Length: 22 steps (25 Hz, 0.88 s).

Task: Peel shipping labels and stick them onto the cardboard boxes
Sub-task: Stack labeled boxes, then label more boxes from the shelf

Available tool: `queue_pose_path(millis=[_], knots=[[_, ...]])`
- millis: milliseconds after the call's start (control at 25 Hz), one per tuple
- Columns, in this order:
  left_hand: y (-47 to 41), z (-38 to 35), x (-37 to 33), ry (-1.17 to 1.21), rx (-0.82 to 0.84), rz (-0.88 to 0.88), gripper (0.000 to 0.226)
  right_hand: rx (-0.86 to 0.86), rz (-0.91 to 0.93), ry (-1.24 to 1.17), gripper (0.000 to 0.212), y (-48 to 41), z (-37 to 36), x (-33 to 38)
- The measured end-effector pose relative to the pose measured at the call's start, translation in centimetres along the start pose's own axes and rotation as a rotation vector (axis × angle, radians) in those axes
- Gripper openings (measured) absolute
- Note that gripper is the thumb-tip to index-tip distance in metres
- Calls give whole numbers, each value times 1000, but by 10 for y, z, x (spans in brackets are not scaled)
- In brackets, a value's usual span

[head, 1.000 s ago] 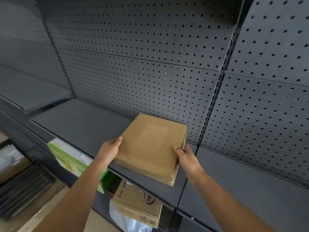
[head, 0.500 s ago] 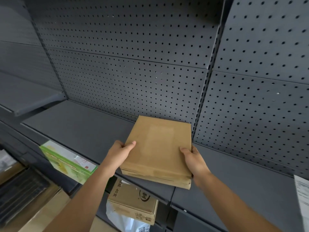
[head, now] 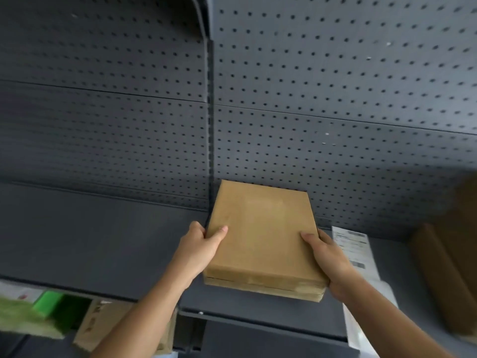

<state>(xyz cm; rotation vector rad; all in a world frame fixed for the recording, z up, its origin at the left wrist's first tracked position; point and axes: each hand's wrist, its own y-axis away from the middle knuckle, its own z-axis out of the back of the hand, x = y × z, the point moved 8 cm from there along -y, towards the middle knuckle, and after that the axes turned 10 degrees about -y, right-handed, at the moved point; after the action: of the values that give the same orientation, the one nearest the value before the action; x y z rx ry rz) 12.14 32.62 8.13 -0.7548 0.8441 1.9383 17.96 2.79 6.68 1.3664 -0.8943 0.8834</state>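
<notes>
A flat brown cardboard box (head: 260,236) lies on the dark grey shelf (head: 103,244), its top face bare with no label on it. My left hand (head: 200,248) grips its left edge, thumb on top. My right hand (head: 326,257) grips its right edge near the front corner. A white sheet of shipping labels (head: 353,246) with printed text and barcodes lies on the shelf just right of the box, partly hidden behind my right hand.
More brown cardboard boxes (head: 449,275) stand blurred at the far right of the shelf. A grey pegboard wall (head: 309,112) rises behind. Below the shelf edge sit a green package (head: 38,308) and a printed carton (head: 103,321).
The box has slid right along the shelf between both hands, and the view has turned right. The label sheet and the boxes at the right have come into view.
</notes>
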Motion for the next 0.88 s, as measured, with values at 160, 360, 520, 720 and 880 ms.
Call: queue_pose_path(millis=[160,360,520,720,880], knots=[[5,-49,-21,-37,55,-31,51,-87,2,0,42,2,54,-10],[13,-79,-31,-83,52,-35,48,-84,-15,-11,42,-4,82,-24],[12,-86,-18,-90,36,17,51,-52,5,-8,39,-6,79,-25],[11,-86,-14,-64,8,35,50,-38,41,-8,42,-9,74,-22],[8,-86,-13,-71,-1,47,53,-21,38,-11,45,-10,73,-22]])
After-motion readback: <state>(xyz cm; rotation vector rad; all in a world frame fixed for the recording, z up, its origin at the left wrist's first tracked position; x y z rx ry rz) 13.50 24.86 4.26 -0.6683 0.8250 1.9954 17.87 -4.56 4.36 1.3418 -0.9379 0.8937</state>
